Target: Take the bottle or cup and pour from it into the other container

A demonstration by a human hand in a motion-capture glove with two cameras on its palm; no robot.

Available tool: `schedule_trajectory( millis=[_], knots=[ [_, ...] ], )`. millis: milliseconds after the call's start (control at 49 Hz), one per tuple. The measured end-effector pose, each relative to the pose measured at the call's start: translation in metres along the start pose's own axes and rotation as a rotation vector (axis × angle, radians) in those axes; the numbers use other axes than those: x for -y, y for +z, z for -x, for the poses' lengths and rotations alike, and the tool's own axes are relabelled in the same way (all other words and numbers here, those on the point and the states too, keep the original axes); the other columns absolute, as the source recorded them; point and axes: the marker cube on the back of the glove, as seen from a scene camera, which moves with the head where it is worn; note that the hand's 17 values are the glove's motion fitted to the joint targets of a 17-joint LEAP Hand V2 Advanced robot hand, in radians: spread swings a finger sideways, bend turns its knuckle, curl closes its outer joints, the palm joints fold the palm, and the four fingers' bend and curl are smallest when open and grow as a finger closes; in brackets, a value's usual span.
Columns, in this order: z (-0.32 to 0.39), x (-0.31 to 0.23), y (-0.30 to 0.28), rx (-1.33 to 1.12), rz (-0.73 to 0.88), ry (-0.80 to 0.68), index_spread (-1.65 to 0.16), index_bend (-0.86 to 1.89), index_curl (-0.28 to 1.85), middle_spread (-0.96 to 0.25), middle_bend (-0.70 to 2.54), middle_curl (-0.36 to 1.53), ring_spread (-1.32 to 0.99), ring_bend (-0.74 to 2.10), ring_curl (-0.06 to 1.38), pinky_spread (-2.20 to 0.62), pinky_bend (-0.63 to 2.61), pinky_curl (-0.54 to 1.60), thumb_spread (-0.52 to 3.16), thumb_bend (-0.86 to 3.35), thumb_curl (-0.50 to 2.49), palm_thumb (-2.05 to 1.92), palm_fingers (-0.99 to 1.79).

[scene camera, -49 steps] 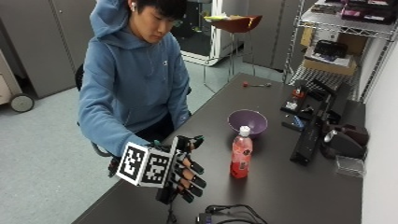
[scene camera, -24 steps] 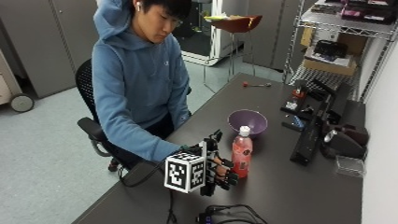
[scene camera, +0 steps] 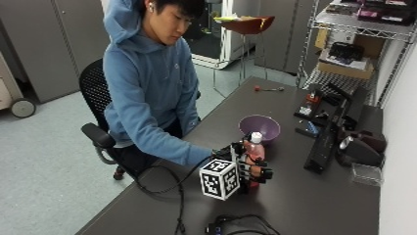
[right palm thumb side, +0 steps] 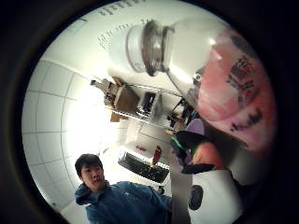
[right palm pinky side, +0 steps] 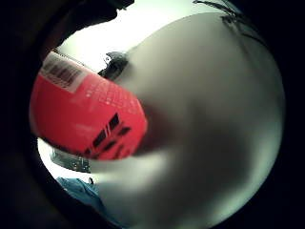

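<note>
1. Gloved right hand [scene camera: 251,166] had its fingers [scene camera: 261,172] curled round the body of the bottle [scene camera: 254,147], gripping it at about mid-height; of the two hands, the bare one was out of sight
2. Bottle stood upright on the dark surface [scene camera: 312,205], its white cap [scene camera: 256,137] on and the pink drink filling most of it
3. Both palm views showed the bottle pressed close: the red label [right palm pinky side: 90,119] filled one, the neck and cap [right palm thumb side: 140,46] the other
4. Purple bowl [scene camera: 259,127] sat just behind the bottle, near it, open side up and apparently empty; it was the likely target
5. To the person's far side lay black devices [scene camera: 326,142] and a clear box [scene camera: 366,174], well apart from the bottle
6. My judgement: the grasp looked made and the lift had not yet begun, since the base seemed to rest on the surface
7. Risks from here:
   - the cap looked to be on, so tipping would pour nothing unless it was removed, and that calls for the other hand
   - the bowl was close, so a lift swung toward it could knock its rim and shove it
   - a nearly full bottle tipped fast might splash over the shallow bowl onto the surface and nearby electronics
</note>
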Motion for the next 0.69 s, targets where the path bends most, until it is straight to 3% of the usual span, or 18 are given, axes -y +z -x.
schedule_trajectory(
  millis=[184,286,694],
  knots=[
    [-0.002,0.006,0.009,-0.027,-0.143,-0.039,-0.21,0.11,0.15,0.12,0.32,0.36,0.1,0.67,0.32,0.23,0.58,0.34,0.82,0.0,0.4,0.81,0.48],
    [0.001,0.009,0.013,-0.034,-0.172,-0.037,-0.15,0.17,0.2,0.06,0.46,0.41,0.0,0.69,0.33,0.14,0.43,0.31,0.76,0.07,0.45,1.01,0.88],
    [0.018,0.01,0.022,-0.127,-0.097,-0.019,-0.13,0.14,0.3,-0.05,0.39,0.47,-0.12,0.59,0.4,-0.04,0.38,0.35,0.3,-0.02,0.6,1.14,1.03]
  ],
)
